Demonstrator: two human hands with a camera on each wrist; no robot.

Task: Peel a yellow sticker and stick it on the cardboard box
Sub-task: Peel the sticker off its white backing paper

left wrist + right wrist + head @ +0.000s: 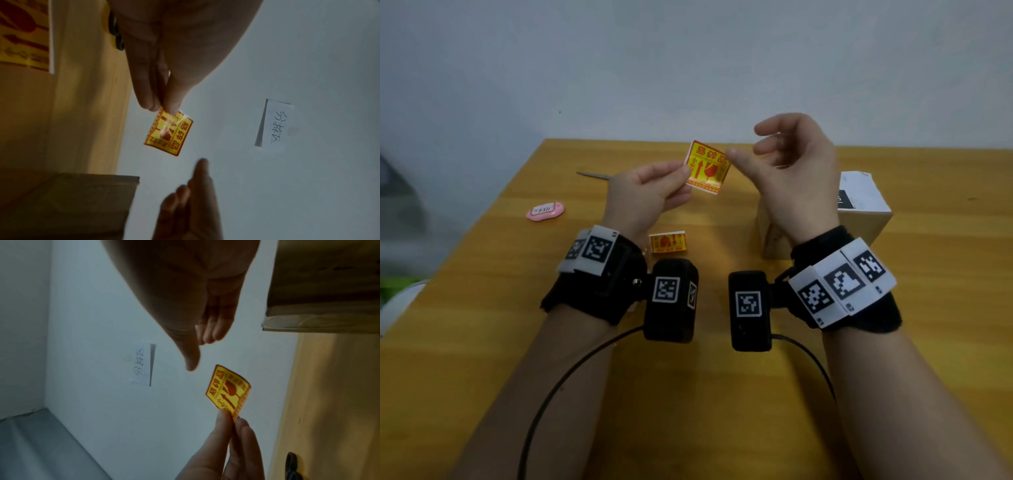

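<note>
A yellow sticker (708, 167) with red print, still on its white backing, is held up above the table. My left hand (681, 174) pinches its lower left edge between thumb and fingers; the left wrist view shows the same pinch on the sticker (169, 134). My right hand (748, 144) hovers just right of it with fingers loosely curled and holds nothing. Its thumb points at the sticker (228, 389), a small gap away. The cardboard box (866, 205) stands on the table behind my right wrist, partly hidden by it.
A second yellow sticker (667, 242) lies on the wooden table (722, 394) near my left wrist. A pink oval item (545, 210) lies at the left. Scissors (594, 175) lie at the back left. A paper note (275, 123) hangs on the wall.
</note>
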